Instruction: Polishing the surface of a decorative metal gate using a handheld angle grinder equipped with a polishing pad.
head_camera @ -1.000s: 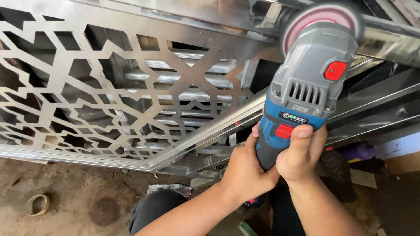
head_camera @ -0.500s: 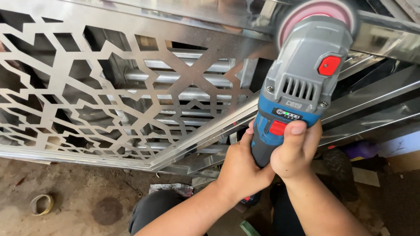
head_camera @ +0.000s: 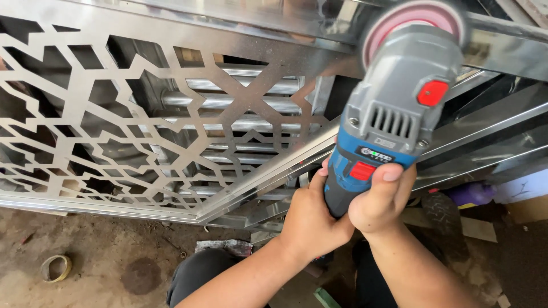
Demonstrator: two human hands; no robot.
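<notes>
Both hands, the left hand [head_camera: 311, 219] and the right hand [head_camera: 379, 202], keep a tight grip on the blue handle of the grinder [head_camera: 394, 120] (grey head, red button). Its pink disc [head_camera: 411, 20] sits against the shiny steel frame [head_camera: 240, 23], above the patterned metal panel [head_camera: 131, 131].

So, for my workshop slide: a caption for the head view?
Both hands, left hand and right hand, grip a blue-grey angle grinder against a patterned steel panel.

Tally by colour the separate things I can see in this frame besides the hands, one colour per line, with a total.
Grey and blue: 1, the angle grinder, held by the left hand and right hand
Silver: 1, the cut-pattern metal panel
Purple: 1, the bottle
Tan: 1, the tape roll on the floor
Total: 4
</notes>
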